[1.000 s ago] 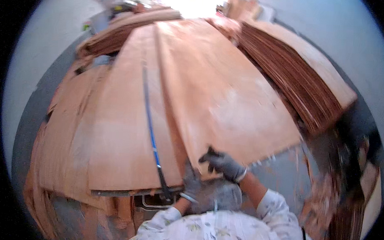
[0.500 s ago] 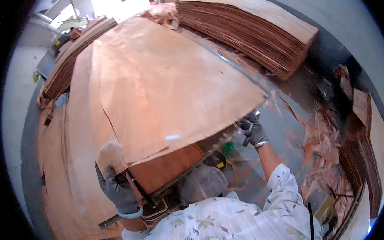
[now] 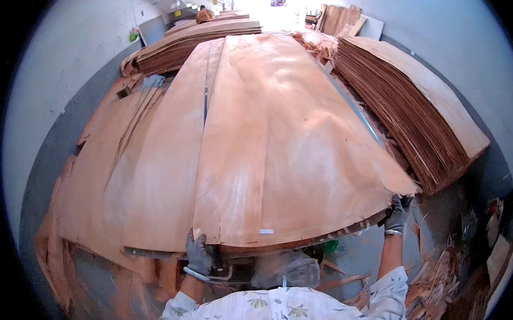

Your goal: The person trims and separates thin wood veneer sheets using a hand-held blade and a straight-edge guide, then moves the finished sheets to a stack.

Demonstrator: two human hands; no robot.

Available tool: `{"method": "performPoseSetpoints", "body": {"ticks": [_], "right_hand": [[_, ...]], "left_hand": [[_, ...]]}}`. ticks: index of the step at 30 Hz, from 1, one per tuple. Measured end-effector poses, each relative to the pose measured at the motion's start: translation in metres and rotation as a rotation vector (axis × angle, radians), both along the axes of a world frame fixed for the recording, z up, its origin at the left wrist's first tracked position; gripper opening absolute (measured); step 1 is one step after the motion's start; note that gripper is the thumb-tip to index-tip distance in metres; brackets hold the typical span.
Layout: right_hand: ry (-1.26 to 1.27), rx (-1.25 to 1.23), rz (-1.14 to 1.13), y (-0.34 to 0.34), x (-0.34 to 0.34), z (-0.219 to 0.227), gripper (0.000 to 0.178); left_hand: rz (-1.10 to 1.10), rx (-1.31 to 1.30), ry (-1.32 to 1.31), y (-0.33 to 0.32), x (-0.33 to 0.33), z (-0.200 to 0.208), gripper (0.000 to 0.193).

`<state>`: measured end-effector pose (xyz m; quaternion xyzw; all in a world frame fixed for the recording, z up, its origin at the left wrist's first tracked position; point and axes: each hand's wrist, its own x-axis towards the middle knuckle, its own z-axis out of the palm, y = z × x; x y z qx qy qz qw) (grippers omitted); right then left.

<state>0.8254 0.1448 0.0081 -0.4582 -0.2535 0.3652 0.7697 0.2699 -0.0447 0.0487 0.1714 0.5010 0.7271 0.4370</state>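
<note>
A wide, thin wood veneer sheet (image 3: pixel 308 156) lies before me, its surface wavy and seamed lengthwise. My left hand (image 3: pixel 198 256), in a grey glove, is closed on its near edge at the left corner, thumb on top. My right hand (image 3: pixel 397 216), gloved too, grips the near right corner; a dark object shows beside its fingers, too blurred to name. A small white strip (image 3: pixel 266 231) lies on the sheet's near edge. Left of the sheet, across a dark gap, lies another veneer piece (image 3: pixel 158 173).
Tall veneer stacks stand at the right (image 3: pixel 407 109) and far left (image 3: pixel 199 37). Torn veneer scraps (image 3: pixel 428 282) litter the floor at right. A clear plastic bag (image 3: pixel 289 270) hangs below the near edge. Far off, a person in orange (image 3: pixel 204 15) is visible.
The view has turned left and lifted. The sheet now lies straighter before me, with a gap on its left. My right hand has gone from beside the edge to gripping the sheet's corner.
</note>
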Motion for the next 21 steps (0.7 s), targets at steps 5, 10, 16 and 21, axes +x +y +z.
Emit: {"method": "performPoseSetpoints", "body": {"ticks": [5, 10, 16, 21], "right_hand": [[-0.865, 0.175, 0.264, -0.007, -0.108, 0.09, 0.021], [-1.5, 0.285, 0.566, -0.025, -0.238, 0.134, 0.023], [-1.867, 0.444, 0.784, -0.039, -0.299, 0.124, 0.013], [-2.015, 0.487, 0.924, -0.055, -0.305, 0.121, 0.009]], "left_hand": [[-0.065, 0.084, -0.002, 0.016, -0.001, -0.047, 0.04], [-0.042, 0.045, 0.01, 0.012, -0.004, -0.035, 0.04], [-0.063, -0.049, -0.069, 0.011, 0.001, -0.031, 0.043], [-0.093, -0.03, 0.004, 0.009, -0.009, -0.048, 0.043]]}}
